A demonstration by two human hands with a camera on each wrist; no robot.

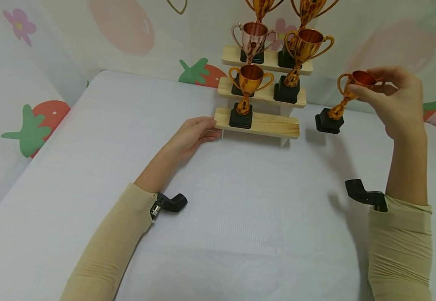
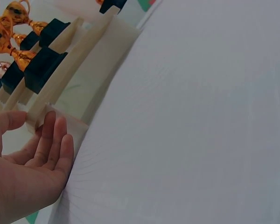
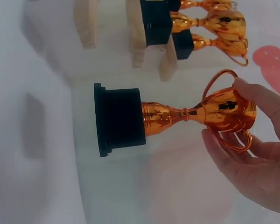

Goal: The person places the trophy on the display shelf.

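Observation:
My right hand pinches a small gold trophy by its cup and holds it tilted in the air, right of a stepped wooden shelf. The right wrist view shows the trophy with its black base and my fingers curled round the cup and handle. My left hand rests with straight fingers against the left end of the lowest step. In the left wrist view, the fingers touch the shelf. One gold trophy stands on the lowest step.
More trophies stand on the higher steps, among them a pink one and a gold one. The shelf stands at the back of a white padded surface, against a wall with printed strawberries. The right half of the lowest step is bare.

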